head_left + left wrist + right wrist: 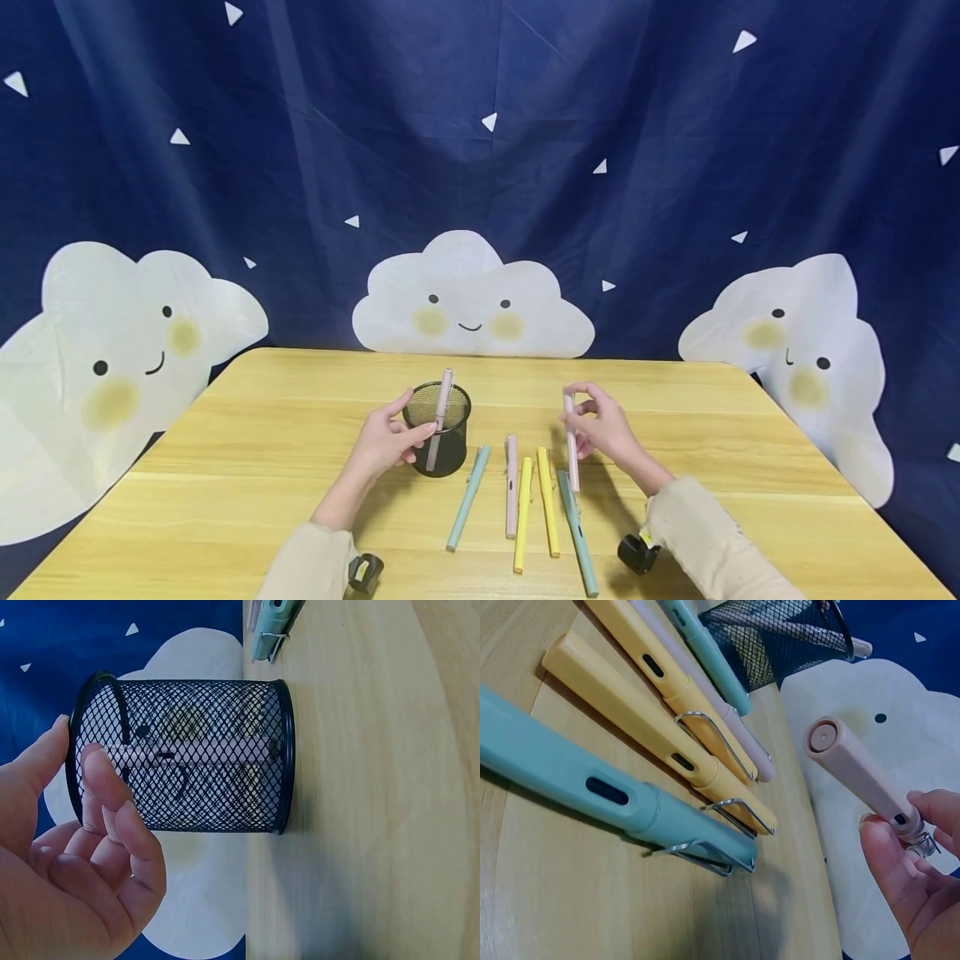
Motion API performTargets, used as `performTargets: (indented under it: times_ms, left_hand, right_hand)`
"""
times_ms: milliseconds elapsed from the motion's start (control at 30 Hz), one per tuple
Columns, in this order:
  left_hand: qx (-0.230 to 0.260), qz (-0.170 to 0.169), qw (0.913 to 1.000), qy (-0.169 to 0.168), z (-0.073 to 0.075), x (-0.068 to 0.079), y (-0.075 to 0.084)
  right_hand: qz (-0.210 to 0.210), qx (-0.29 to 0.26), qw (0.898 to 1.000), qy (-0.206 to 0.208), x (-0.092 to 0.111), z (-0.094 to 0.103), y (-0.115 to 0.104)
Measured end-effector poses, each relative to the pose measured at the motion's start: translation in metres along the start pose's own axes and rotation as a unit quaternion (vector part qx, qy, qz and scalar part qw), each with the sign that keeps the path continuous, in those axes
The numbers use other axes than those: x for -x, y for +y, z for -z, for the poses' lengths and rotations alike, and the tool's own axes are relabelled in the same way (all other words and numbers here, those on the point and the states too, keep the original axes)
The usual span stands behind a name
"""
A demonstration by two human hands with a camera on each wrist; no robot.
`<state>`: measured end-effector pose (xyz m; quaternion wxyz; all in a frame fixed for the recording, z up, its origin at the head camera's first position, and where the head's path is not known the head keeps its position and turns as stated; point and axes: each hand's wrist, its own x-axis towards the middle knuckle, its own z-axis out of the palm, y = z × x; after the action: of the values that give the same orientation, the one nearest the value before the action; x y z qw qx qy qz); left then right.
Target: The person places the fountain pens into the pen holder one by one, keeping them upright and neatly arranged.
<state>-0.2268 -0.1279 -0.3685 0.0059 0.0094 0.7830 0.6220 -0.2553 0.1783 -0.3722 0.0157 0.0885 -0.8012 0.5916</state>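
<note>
My left hand (382, 446) holds the rim of a black mesh pen cup (450, 457) between thumb and index finger, the other fingers curled in. A pale pink pen (446, 398) leans inside that cup, its top above the rim. Over the table to the right, my right hand (609, 429) pinches a second pale pink pen (866, 776) near its clip end, with the pen pointing downward. Below it lies a dark teal pen (577, 537). Beside that are two yellow pens (523, 517), a lilac pen (512, 492) and a light teal pen (468, 498).
All of this is on a wooden table (285, 433). Behind its far edge hangs a dark blue curtain (420, 167) printed with white clouds and triangles. Black wrist cameras (366, 573) sit at both sleeves.
</note>
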Motion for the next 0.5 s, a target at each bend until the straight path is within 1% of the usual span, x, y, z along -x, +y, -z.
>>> performTargets:
  times_ms: [367, 500]
  left_hand:
    - [-0.002, -0.001, 1.0000, 0.001, 0.000, 0.000, -0.001]
    - [0.001, 0.001, 1.0000, 0.002, 0.000, 0.000, -0.001]
  right_hand:
    - [0.039, -0.010, 0.999, 0.000, -0.001, -0.012, -0.007]
    - [0.046, -0.031, 0.998, -0.003, -0.002, -0.016, -0.009]
